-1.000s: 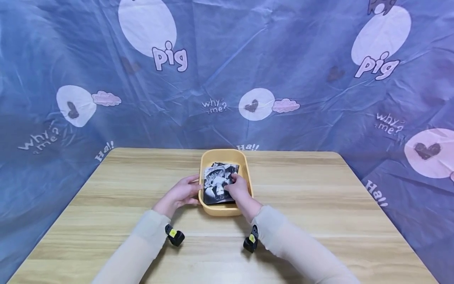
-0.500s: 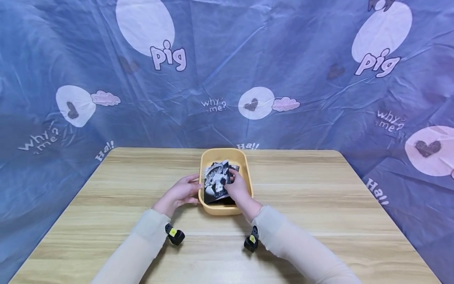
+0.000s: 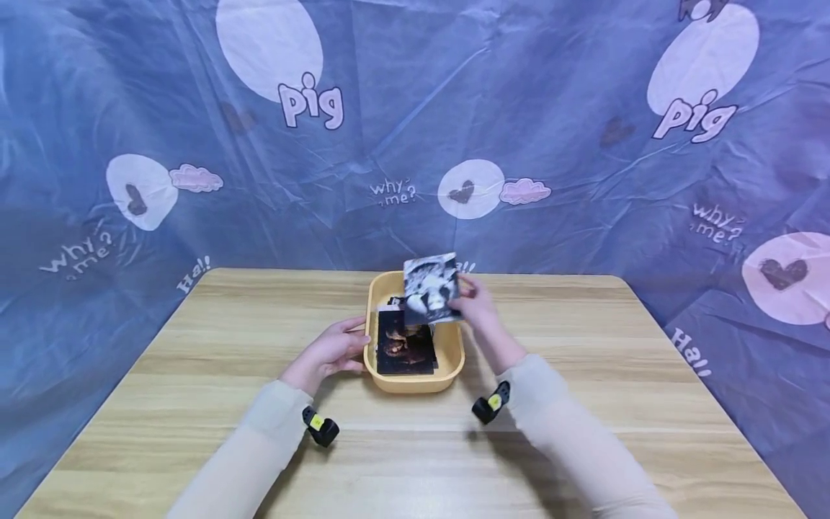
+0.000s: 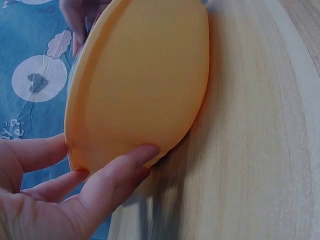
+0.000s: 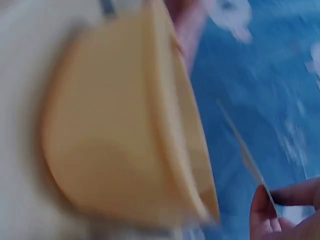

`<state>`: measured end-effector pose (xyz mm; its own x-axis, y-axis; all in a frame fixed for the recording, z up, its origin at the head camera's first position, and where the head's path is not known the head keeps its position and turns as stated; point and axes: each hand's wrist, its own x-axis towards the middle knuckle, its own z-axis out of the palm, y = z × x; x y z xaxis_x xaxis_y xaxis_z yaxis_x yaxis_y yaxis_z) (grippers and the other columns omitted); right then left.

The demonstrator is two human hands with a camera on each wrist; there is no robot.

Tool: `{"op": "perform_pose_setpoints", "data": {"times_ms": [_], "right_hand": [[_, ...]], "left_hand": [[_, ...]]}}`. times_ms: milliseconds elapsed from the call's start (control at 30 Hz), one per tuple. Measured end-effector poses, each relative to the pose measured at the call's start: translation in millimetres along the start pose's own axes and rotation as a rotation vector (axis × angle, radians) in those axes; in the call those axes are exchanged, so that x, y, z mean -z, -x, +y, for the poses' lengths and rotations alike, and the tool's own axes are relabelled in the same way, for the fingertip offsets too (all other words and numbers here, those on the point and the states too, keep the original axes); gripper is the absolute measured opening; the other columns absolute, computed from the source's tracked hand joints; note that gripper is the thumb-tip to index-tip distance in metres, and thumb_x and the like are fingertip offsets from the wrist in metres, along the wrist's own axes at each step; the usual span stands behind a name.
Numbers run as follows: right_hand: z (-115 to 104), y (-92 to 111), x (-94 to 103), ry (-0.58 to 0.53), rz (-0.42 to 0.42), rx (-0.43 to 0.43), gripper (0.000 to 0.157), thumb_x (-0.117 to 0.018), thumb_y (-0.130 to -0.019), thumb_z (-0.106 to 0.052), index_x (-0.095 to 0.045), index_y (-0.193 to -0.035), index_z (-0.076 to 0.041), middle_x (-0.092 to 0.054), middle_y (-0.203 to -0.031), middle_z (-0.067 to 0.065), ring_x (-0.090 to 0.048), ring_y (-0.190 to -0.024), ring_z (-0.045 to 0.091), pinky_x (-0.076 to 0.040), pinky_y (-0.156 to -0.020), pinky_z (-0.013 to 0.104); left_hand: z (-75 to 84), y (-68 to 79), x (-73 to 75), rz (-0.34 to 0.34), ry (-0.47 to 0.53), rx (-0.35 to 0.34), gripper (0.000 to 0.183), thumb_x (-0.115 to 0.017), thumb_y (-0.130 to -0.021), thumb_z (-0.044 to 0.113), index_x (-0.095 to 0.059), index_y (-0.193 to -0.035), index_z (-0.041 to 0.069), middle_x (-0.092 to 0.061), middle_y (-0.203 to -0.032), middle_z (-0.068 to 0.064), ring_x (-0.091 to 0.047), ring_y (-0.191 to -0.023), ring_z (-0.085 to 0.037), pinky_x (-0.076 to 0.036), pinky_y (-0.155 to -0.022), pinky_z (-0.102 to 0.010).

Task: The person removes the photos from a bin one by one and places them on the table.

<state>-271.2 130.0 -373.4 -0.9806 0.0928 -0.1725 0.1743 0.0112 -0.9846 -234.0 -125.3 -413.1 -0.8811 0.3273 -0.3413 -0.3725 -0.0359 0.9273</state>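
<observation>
A yellow plastic basket stands near the table's far edge. My left hand holds its left side; the left wrist view shows fingertips at the rim and others low on the outer wall. My right hand pinches a black-and-white photo by its right edge, above the basket's far right part. In the right wrist view the photo appears edge-on between thumb and fingers. Inside the basket lies a dark brown-toned photo, with edges of other prints beneath and behind it.
The wooden table extends to both sides of the basket. A blue printed cloth hangs behind the table and along its sides. Each wrist wears a black camera on a strap.
My right hand has tilted the black-and-white photo up, then lifted it out, away from me and to the right, exposing the dark photo underneath. The left hand has stayed at the basket.
</observation>
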Motion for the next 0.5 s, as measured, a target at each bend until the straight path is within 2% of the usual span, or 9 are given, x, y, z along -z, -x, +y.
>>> {"op": "perform_pose_setpoints", "data": {"times_ms": [67,133,167,233,300,333,400,467,500], "right_hand": [[-4,-13,21.8,-0.017,0.027,0.014,0.071,-0.054,-0.083,0.018,-0.035,-0.147,-0.003,-0.059,-0.096,0.004,-0.055,-0.065,0.004,-0.050,-0.055,0.013],[4,-34,44.9,-0.057,0.038,0.037,0.071,-0.058,-0.082,0.016,-0.038,-0.146,-0.005,-0.059,-0.086,-0.001,-0.051,-0.057,0.001,-0.045,-0.048,0.013],[10,-47,56.0,-0.078,0.035,0.037,0.071,-0.061,-0.081,0.015,-0.041,-0.146,-0.007,-0.059,-0.083,-0.002,-0.051,-0.056,0.002,-0.045,-0.048,0.014],[38,-85,85.0,-0.182,-0.034,0.081,0.070,-0.069,-0.076,0.014,-0.052,-0.138,-0.013,-0.063,-0.078,-0.001,-0.054,-0.055,0.005,-0.046,-0.046,0.017],[52,-105,105.1,-0.232,-0.060,0.046,0.072,-0.071,-0.075,0.013,-0.054,-0.137,-0.018,-0.065,-0.079,0.000,-0.057,-0.060,0.007,-0.049,-0.052,0.019],[55,-109,112.8,-0.239,-0.058,0.026,0.072,-0.071,-0.075,0.012,-0.054,-0.138,-0.019,-0.066,-0.080,0.000,-0.060,-0.064,0.008,-0.051,-0.055,0.019],[55,-104,123.4,-0.195,-0.038,-0.006,0.071,-0.069,-0.078,0.010,-0.050,-0.140,-0.017,-0.066,-0.080,-0.003,-0.059,-0.065,0.005,-0.051,-0.057,0.017],[39,-79,124.4,-0.078,0.000,-0.098,0.070,-0.061,-0.086,0.007,-0.037,-0.149,-0.012,-0.062,-0.084,-0.008,-0.056,-0.067,0.002,-0.049,-0.063,0.015],[36,-71,126.7,-0.057,-0.018,-0.112,0.069,-0.059,-0.088,0.006,-0.033,-0.150,-0.009,-0.061,-0.083,-0.008,-0.056,-0.067,0.002,-0.049,-0.063,0.015]], "left_hand": [[0.5,0.0,-0.3,0.001,-0.001,0.000,0.064,-0.041,-0.097,-0.002,-0.011,-0.154,0.000,-0.021,-0.155,-0.029,-0.032,-0.138,-0.047,-0.043,-0.100,-0.063],[0.9,0.6,0.7,0.008,0.004,0.003,0.064,-0.042,-0.097,-0.002,-0.011,-0.154,0.000,-0.021,-0.155,-0.029,-0.032,-0.138,-0.047,-0.043,-0.100,-0.063],[0.9,1.0,1.6,0.010,0.004,0.003,0.064,-0.041,-0.097,-0.002,-0.011,-0.154,0.000,-0.020,-0.155,-0.029,-0.032,-0.138,-0.047,-0.043,-0.099,-0.064],[1.0,1.9,3.5,0.021,0.011,0.004,0.064,-0.041,-0.097,-0.002,-0.011,-0.154,0.000,-0.020,-0.155,-0.029,-0.032,-0.138,-0.047,-0.042,-0.100,-0.065],[1.2,2.5,4.7,0.027,0.017,0.004,0.064,-0.040,-0.097,-0.002,-0.011,-0.154,0.000,-0.020,-0.155,-0.029,-0.031,-0.138,-0.047,-0.042,-0.100,-0.065],[1.3,2.5,4.8,0.026,0.016,0.003,0.064,-0.040,-0.097,-0.002,-0.011,-0.153,0.000,-0.020,-0.155,-0.029,-0.031,-0.138,-0.048,-0.042,-0.100,-0.065],[1.2,2.1,3.9,0.019,0.018,0.001,0.064,-0.041,-0.097,-0.002,-0.011,-0.153,0.000,-0.020,-0.155,-0.029,-0.031,-0.138,-0.048,-0.042,-0.100,-0.065],[0.7,1.4,1.9,0.010,0.014,0.000,0.064,-0.042,-0.097,-0.002,-0.011,-0.153,0.000,-0.021,-0.155,-0.030,-0.032,-0.138,-0.048,-0.043,-0.100,-0.064],[0.2,1.0,0.7,0.006,0.012,0.000,0.064,-0.042,-0.097,-0.002,-0.011,-0.153,-0.001,-0.021,-0.155,-0.030,-0.032,-0.138,-0.048,-0.043,-0.099,-0.064]]}}
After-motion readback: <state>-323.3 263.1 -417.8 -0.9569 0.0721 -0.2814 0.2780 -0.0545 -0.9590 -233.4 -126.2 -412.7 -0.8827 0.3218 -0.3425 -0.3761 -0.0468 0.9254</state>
